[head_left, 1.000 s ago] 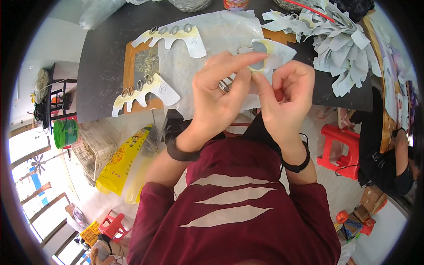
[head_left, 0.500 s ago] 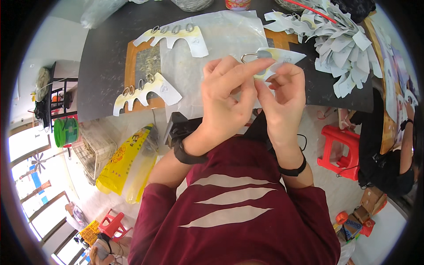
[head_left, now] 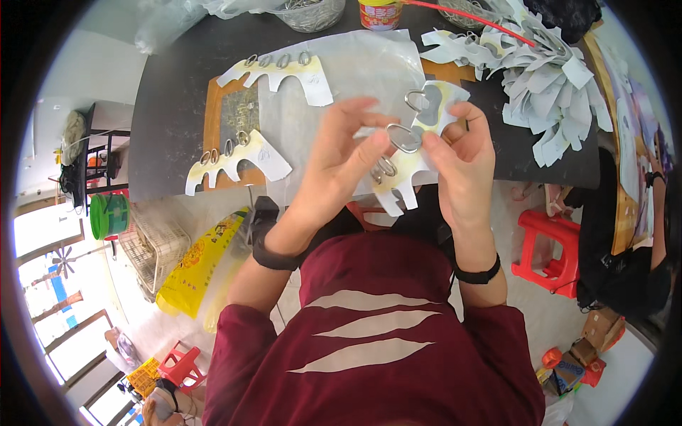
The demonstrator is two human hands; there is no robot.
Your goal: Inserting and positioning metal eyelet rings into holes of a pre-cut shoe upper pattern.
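A white scalloped piece with yellowish stains and grey patches (head_left: pixel 452 96) is pinched between the thumb and fingers of my right hand (head_left: pixel 463 153). Several oval metal rings run along its edge. One ring (head_left: pixel 403 138) stands out toward my left hand (head_left: pixel 346 153), whose thumb is at or very near it; contact cannot be made out. That hand's fingers are apart and smeared by motion. Two similar pieces with rings lie on the table to the left, a far one (head_left: pixel 315 79) and a near one (head_left: pixel 266 155).
A translucent sheet (head_left: pixel 355 60) covers part of the dark table (head_left: pixel 167 92). Many white cut pieces (head_left: pixel 550 85) are heaped at the right. A bowl of metal rings (head_left: pixel 309 15) and a red-yellow tub (head_left: pixel 380 14) stand at the back. Another person's arm (head_left: pixel 653 234) is at far right.
The held piece has turned and come down toward me, showing more of its rings. My left hand has drawn slightly left, its fingers spreading from the earlier pinch.
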